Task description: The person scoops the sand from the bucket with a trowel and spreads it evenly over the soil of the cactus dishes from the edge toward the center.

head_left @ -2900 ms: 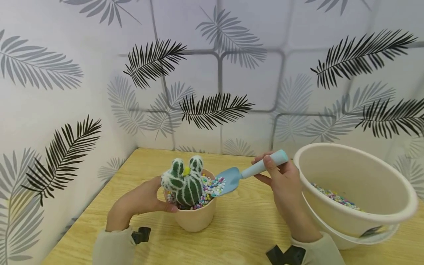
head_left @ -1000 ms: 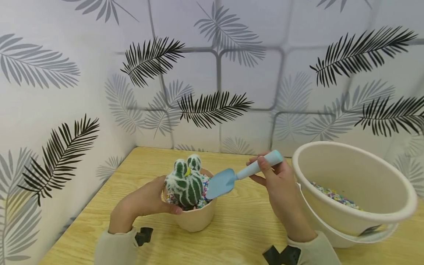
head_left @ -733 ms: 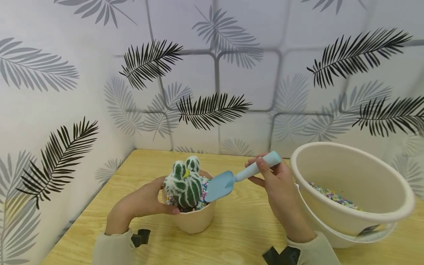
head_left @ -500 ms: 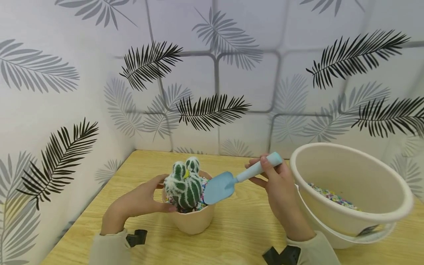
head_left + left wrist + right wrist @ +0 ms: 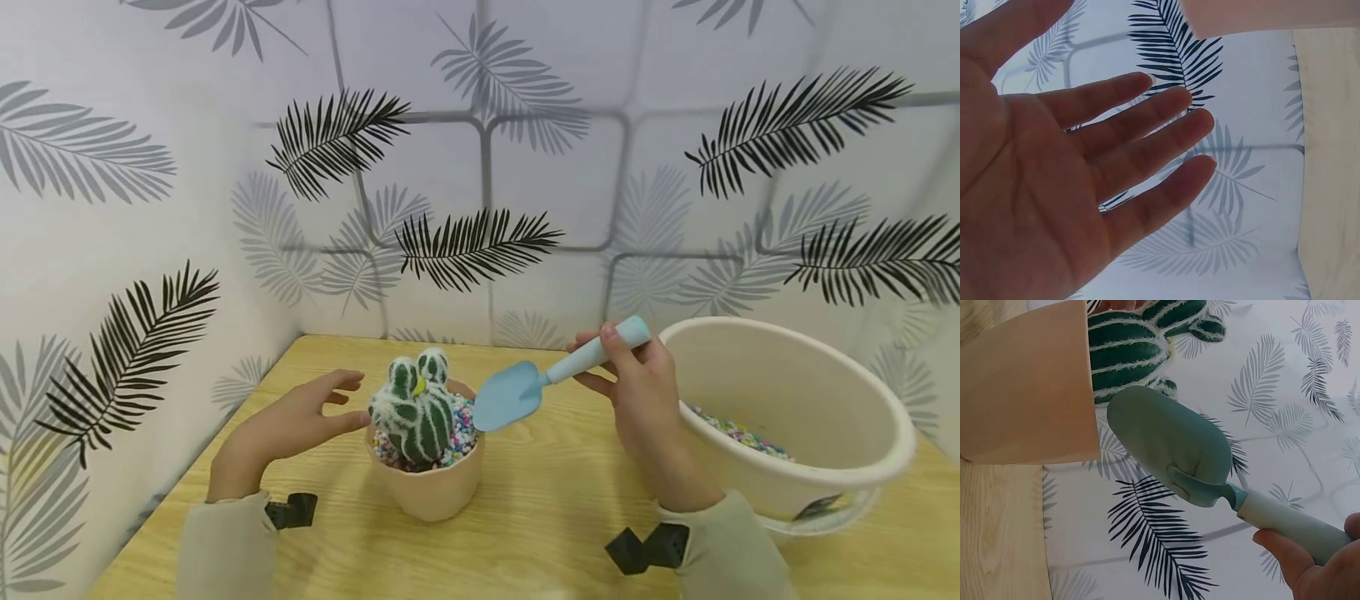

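A beige pot [image 5: 427,493] stands on the table, holding a green artificial cactus [image 5: 423,421] with white fuzz. Small multicoloured pebbles [image 5: 462,421] surround the cactus inside the rim. My left hand [image 5: 300,421] is just left of the pot, its fingers extended and holding nothing; the left wrist view shows the bare palm [image 5: 1029,187]. My right hand [image 5: 647,400] grips the pale handle of a small blue trowel [image 5: 513,396]. The trowel's blade hangs over the pot's right rim, and no pebbles show on it. In the right wrist view the blade's underside faces the camera.
A large cream bucket [image 5: 847,454] with a handle stands at the right, beside my right forearm. More coloured pebbles [image 5: 742,435] lie in its bottom. A wood-grain table [image 5: 540,517] carries everything, and leaf-patterned walls [image 5: 555,292] rise behind and at the left.
My left hand has let go of the pot's rim and moved left. The trowel has tipped, its pebbles have gone from the blade, and it has risen slightly from the pot.
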A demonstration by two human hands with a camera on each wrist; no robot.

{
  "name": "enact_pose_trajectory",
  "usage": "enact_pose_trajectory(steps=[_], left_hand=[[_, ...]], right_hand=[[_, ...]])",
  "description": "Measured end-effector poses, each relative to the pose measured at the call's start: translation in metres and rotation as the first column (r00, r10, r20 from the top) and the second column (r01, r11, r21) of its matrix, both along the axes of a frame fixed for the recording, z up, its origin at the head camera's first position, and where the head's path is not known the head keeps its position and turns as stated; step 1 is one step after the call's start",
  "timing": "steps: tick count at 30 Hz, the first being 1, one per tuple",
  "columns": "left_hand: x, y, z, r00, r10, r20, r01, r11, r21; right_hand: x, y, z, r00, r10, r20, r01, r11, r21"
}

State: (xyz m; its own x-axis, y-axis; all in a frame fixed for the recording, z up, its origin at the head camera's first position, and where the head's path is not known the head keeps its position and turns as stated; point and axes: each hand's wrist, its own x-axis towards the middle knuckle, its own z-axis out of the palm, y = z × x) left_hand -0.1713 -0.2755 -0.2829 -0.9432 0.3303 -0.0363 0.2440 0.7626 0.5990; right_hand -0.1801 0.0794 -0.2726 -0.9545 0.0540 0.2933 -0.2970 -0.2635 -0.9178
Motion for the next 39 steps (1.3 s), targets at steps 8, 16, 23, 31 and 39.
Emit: enact_pose_trajectory(steps=[8, 16, 23, 31, 39], left_hand=[[-0.005, 0.006, 0.026, 0.999, -0.024, -0.046, 0.021, 0.998, -0.067], [-0.013, 0.014, 0.053, 0.996, -0.043, -0.078, 0.032, 0.989, -0.142], [-0.021, 0.026, 0.071, 0.996, -0.064, -0.062, 0.049, 0.973, -0.225], [-0.033, 0.044, 0.091, 0.994, -0.089, -0.06, 0.064, 0.94, -0.335], [-0.039, 0.066, 0.102, 0.991, -0.125, -0.052, 0.1, 0.935, -0.34]], right_hand=[[0.0, 0.008, 0.01, 0.995, 0.03, 0.093, -0.027, 0.999, -0.035], [-0.001, 0.026, 0.026, 0.991, 0.099, 0.094, -0.082, 0.982, -0.169], [-0.001, 0.041, 0.036, 0.991, 0.12, 0.065, -0.1, 0.962, -0.254], [-0.001, 0.06, 0.04, 0.988, 0.147, 0.056, -0.126, 0.952, -0.278], [0.0, 0.087, 0.044, 0.981, 0.192, 0.013, -0.174, 0.914, -0.367]])
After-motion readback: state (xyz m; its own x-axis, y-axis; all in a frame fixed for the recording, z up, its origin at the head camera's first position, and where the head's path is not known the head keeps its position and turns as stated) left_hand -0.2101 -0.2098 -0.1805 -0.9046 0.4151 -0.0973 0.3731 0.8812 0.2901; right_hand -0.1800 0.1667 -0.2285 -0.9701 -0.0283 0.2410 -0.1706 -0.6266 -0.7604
